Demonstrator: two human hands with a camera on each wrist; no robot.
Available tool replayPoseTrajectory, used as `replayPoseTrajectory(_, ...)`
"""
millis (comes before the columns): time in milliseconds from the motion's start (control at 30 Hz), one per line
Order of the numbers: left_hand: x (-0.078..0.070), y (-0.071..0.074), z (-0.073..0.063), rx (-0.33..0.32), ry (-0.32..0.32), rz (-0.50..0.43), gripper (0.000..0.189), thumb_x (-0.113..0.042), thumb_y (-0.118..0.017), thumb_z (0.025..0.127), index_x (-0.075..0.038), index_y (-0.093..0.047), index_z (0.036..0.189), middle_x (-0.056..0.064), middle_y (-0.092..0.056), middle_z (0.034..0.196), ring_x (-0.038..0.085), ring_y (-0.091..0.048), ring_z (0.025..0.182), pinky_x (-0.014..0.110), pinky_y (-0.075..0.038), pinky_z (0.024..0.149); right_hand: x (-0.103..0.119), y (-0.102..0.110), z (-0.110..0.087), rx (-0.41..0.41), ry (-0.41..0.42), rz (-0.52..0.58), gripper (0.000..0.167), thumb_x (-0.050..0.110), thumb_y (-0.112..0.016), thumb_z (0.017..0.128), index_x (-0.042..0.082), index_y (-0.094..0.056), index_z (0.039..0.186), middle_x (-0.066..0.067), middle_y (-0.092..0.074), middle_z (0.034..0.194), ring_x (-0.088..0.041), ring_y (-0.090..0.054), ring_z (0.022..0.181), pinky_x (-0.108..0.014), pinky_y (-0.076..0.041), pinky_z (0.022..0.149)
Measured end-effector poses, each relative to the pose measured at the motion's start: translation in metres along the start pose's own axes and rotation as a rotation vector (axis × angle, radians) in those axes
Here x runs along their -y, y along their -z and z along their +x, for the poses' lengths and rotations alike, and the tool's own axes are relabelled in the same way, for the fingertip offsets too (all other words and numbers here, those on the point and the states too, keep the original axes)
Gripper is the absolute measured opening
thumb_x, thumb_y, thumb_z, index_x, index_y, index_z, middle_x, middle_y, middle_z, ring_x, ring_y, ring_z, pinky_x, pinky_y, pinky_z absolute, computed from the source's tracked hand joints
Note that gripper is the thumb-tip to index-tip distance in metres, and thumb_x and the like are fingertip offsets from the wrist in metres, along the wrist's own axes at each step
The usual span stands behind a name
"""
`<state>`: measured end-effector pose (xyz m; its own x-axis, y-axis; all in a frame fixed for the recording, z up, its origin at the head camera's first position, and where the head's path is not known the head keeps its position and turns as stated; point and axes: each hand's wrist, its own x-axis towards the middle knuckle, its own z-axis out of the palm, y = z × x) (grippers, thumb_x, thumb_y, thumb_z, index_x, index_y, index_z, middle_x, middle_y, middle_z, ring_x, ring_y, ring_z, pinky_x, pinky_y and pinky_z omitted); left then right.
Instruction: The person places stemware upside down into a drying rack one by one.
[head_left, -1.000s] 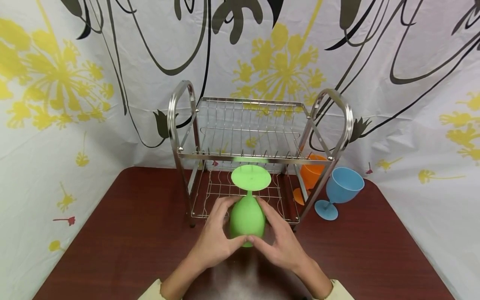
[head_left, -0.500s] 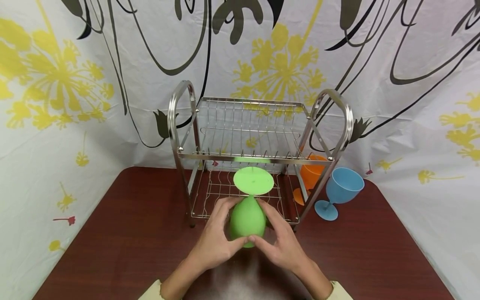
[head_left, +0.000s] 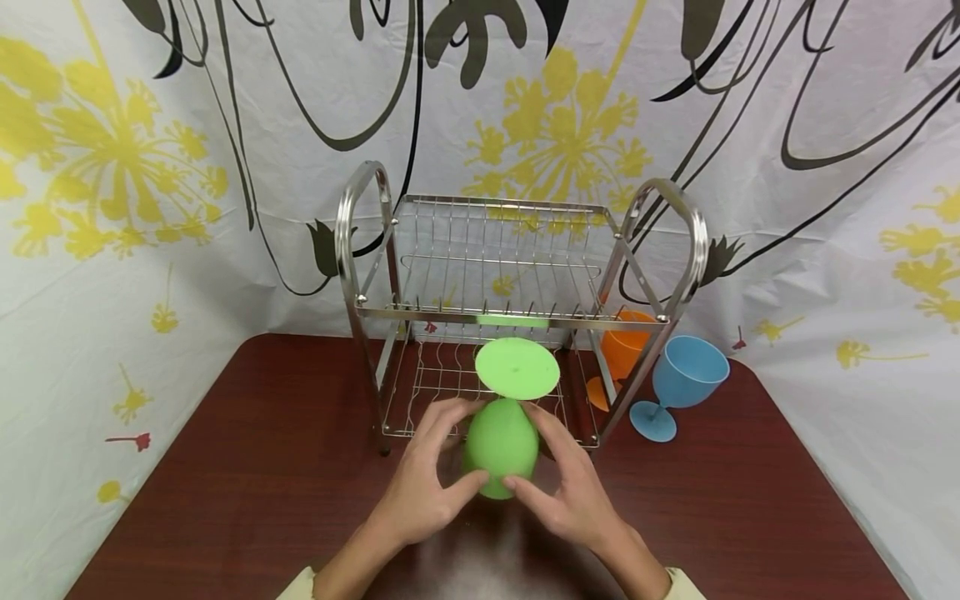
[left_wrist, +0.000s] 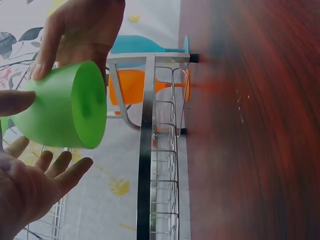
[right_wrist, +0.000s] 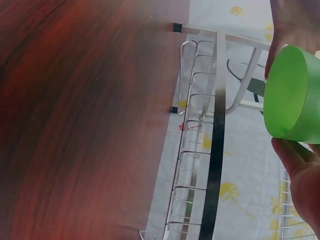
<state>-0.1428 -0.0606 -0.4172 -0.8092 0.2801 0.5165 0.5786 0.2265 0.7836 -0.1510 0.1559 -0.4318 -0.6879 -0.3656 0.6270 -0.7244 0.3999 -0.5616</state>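
A green plastic goblet (head_left: pixel 501 446) is held upside down in front of the rack, its round foot (head_left: pixel 517 368) uppermost and its stem mostly hidden. My left hand (head_left: pixel 426 479) curves around its left side, with the thumb on the bowl. Around the right side my right hand (head_left: pixel 572 483) grips the bowl between thumb and fingers. The left wrist view shows the bowl's open mouth (left_wrist: pixel 90 107) above the table, with several left fingers (left_wrist: pixel 70 175) loosely spread beside it. In the right wrist view the right hand (right_wrist: pixel 305 185) touches the goblet near its rim.
A two-tier metal dish rack (head_left: pixel 472 317) stands behind the hands on the dark red table (head_left: pixel 225 475). At its right side an orange goblet (head_left: pixel 626 350) and a blue goblet (head_left: pixel 686 375) stand upright. A patterned white cloth (head_left: pixel 285 125) hangs behind.
The goblet's foot has tipped toward me and slightly right. My two thumbs, which met on the bowl, are now a little apart.
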Motion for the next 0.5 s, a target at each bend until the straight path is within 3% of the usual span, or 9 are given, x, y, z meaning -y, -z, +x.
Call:
replayPoseTrajectory(100,0.002,0.004,-0.001,-0.050,-0.043,-0.014,0.068,-0.002,-0.074,0.077,-0.013,-0.049,0.139,0.003,-0.046,0.135,0.025,-0.048,0.125,0.047,-0.054,0.091,0.001,0.002,0.001,-0.018,0.025,0.006,0.086,0.012,-0.082,0.075,0.005,-0.038,0.147,-0.012,-0.047,0.142,-0.019,-0.056,0.115,-0.031,-0.056,0.085)
replayPoseTrajectory(300,0.004,0.010,-0.002,-0.114,-0.062,-0.023,0.065,0.003,-0.071,0.077,-0.013,-0.051,0.137,0.007,-0.050,0.131,0.026,-0.052,0.118,0.042,-0.056,0.088,0.000,0.004,0.005,-0.057,0.119,0.062,0.081,0.018,-0.082,0.077,-0.003,-0.040,0.143,-0.016,-0.050,0.137,-0.020,-0.057,0.113,-0.021,-0.052,0.090)
replayPoseTrajectory(500,0.005,0.016,-0.001,-0.201,-0.117,0.069,0.062,0.005,-0.070,0.075,-0.009,-0.054,0.133,0.008,-0.054,0.127,0.023,-0.054,0.113,0.033,-0.052,0.094,0.001,0.006,0.007,-0.107,0.158,0.037,0.075,0.025,-0.081,0.079,-0.004,-0.045,0.139,-0.016,-0.051,0.135,-0.020,-0.053,0.118,-0.019,-0.042,0.101)
